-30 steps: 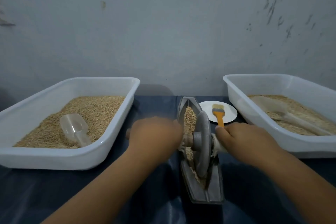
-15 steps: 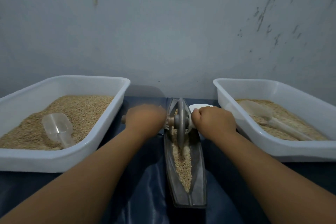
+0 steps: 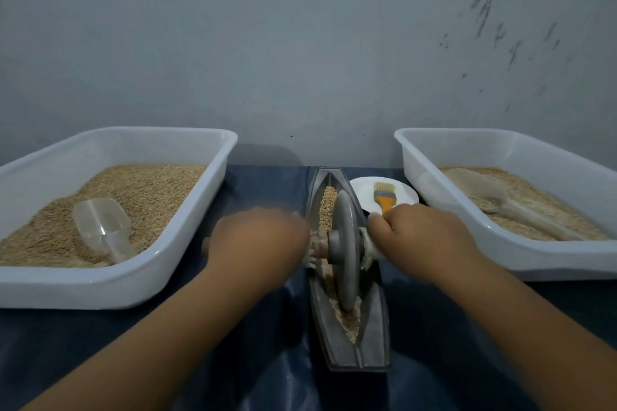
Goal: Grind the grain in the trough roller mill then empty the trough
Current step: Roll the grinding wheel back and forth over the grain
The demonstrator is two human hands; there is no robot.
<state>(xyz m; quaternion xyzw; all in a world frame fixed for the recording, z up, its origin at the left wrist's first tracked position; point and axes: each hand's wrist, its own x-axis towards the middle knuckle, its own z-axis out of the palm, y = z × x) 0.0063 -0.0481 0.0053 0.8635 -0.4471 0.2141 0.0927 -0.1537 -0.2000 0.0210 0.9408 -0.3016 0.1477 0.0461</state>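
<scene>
A: Against the grey wall, on our dark bench (image 3: 260, 377), the trough (image 3: 374, 327) sits between two tubs.

B: Our left hand (image 3: 258, 240) and right hand (image 3: 422, 237) clench the wheel (image 3: 344, 253) axle. Tilt it and grain (image 3: 329, 207) spills.

Two tubs (image 3: 187, 233) (image 3: 500, 243), two scoops (image 3: 100, 223) (image 3: 494, 197).

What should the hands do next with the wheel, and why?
Probably roll the wheel forward again, toward the far end of the trough. The left hand and right hand grip its axle handles, and whole-looking grain is piled ahead of the wheel, so grinding doesn't look finished.
</scene>
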